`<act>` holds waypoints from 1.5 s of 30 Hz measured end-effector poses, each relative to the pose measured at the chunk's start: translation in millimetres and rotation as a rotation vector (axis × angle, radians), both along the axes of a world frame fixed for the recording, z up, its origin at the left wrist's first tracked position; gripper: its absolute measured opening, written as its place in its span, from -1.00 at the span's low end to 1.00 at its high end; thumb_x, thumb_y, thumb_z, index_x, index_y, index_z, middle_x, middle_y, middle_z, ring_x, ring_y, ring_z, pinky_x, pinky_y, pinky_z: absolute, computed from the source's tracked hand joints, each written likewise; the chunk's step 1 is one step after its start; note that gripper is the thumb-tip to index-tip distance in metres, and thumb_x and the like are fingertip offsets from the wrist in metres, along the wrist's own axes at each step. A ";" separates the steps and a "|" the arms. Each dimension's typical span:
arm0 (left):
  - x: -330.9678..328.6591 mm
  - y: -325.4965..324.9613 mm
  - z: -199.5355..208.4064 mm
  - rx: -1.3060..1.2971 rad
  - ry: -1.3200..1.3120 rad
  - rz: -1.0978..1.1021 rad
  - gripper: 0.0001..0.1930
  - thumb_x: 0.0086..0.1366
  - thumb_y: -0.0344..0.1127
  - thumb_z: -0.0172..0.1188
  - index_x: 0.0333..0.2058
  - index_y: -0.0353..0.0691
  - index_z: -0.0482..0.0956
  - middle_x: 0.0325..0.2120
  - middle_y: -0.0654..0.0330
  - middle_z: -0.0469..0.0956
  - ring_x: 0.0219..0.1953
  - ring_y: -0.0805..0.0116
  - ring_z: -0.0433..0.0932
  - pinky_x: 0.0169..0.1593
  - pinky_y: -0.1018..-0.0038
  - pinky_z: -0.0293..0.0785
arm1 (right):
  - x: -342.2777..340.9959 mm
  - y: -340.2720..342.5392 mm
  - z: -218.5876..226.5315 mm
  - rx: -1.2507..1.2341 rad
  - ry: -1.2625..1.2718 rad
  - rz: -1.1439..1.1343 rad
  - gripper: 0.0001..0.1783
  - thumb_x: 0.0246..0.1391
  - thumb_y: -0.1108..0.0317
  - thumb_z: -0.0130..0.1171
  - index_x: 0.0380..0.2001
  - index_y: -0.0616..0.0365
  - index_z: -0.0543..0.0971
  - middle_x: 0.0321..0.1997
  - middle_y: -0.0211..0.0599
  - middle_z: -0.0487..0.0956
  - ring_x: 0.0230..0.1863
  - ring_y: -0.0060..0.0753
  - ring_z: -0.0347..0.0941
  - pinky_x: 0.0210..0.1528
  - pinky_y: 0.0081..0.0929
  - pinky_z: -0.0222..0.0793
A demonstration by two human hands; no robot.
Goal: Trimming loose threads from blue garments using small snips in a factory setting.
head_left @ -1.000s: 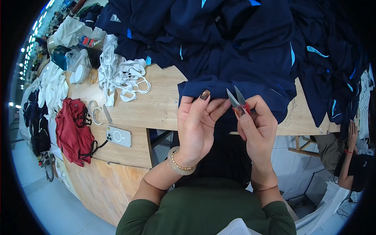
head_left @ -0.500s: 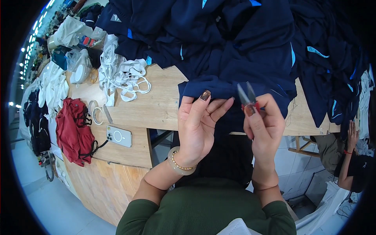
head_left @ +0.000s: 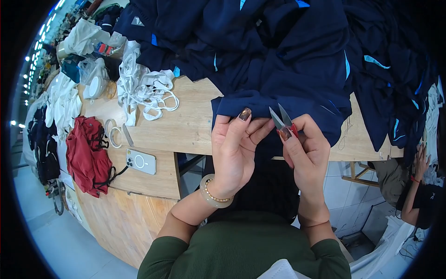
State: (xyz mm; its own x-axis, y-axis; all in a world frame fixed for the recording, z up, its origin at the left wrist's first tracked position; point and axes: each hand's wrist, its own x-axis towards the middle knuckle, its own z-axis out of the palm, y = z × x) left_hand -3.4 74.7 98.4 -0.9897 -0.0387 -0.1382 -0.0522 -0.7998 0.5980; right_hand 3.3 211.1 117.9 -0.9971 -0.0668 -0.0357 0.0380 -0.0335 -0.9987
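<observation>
Dark navy fabric with light blue trim, a garment (head_left: pixel 297 76), lies heaped over the table, its near edge folded toward me. My left hand (head_left: pixel 238 146), palm up, pinches that edge between thumb and fingers. Red-handled thread snips (head_left: pixel 281 117) are gripped in my right hand (head_left: pixel 306 149), thumb on top. Their two pointed blades stand apart, close by the fabric edge and beside my left fingertips. Whether a thread lies between the blades is too small to tell.
On the wooden table (head_left: pixel 195 111) to the left lie white straps (head_left: pixel 155 90), tape rolls (head_left: pixel 114 134), a phone (head_left: pixel 141 161) and a red cloth bag (head_left: pixel 88 156). More navy garments (head_left: pixel 381 60) hang at right, where another person's hand (head_left: pixel 421 162) touches cloth.
My right hand has moved left with the snips, bringing the blades nearer to my left fingertips. My left hand has barely shifted on the fabric. The other person's hand at right moved slightly.
</observation>
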 end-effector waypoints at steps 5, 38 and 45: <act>-0.4 -0.1 -0.9 -0.001 0.020 -0.002 -0.81 0.36 -0.41 -0.07 -0.08 -0.25 0.36 -0.14 0.02 0.53 -0.09 0.24 0.57 0.03 0.31 0.52 | -0.3 -0.6 0.6 0.006 -0.004 -0.007 -0.86 0.16 0.44 0.07 -0.46 0.21 0.39 -0.70 -0.60 0.26 -0.63 -0.85 0.01 -0.60 -0.74 -0.17; -0.6 1.4 -5.7 0.013 0.089 0.014 -0.81 0.34 -0.44 -0.08 -0.09 -0.30 0.33 -0.19 0.07 0.51 -0.11 0.25 0.57 0.08 0.20 0.50 | -8.3 8.5 -1.1 -0.038 0.175 -0.118 -0.86 0.23 0.38 0.02 -0.29 0.26 0.41 -0.63 -0.53 0.38 -0.65 -0.80 0.16 -0.59 -0.79 0.00; 1.3 2.7 -4.0 -0.012 0.120 0.047 -0.80 0.33 -0.44 -0.04 -0.09 -0.32 0.34 -0.17 0.03 0.52 -0.10 0.24 0.57 0.05 0.27 0.51 | 5.2 3.1 0.2 0.012 0.039 0.006 -0.91 0.17 0.48 0.06 -0.40 0.26 0.42 -0.67 -0.56 0.34 -0.65 -0.86 0.13 -0.61 -0.79 -0.06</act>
